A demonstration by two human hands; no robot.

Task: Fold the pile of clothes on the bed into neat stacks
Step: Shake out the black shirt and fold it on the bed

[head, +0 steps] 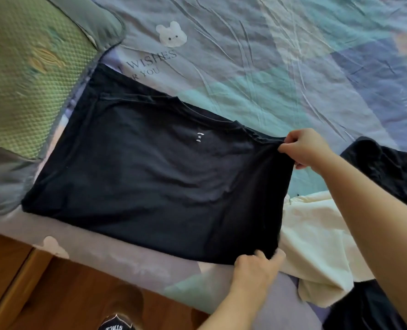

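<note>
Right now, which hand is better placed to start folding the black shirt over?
Probably the right hand: it pinches the black shirt at its raised far corner, free to sweep across. The left hand grips the near corner at the bed edge, suited to anchoring.

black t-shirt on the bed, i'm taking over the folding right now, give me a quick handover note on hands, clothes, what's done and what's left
Left hand: pinching the near corner of the black t-shirt.
Right hand: pinching its far corner by the collar.
The shirt lies spread flat beside the green pillow, not yet folded.
Still waiting on the right: a cream garment and two dark garments, all crumpled.
Done: shirt laid out. No finished stack in view.
Left: fold this shirt, then the others, and stack them.
</note>
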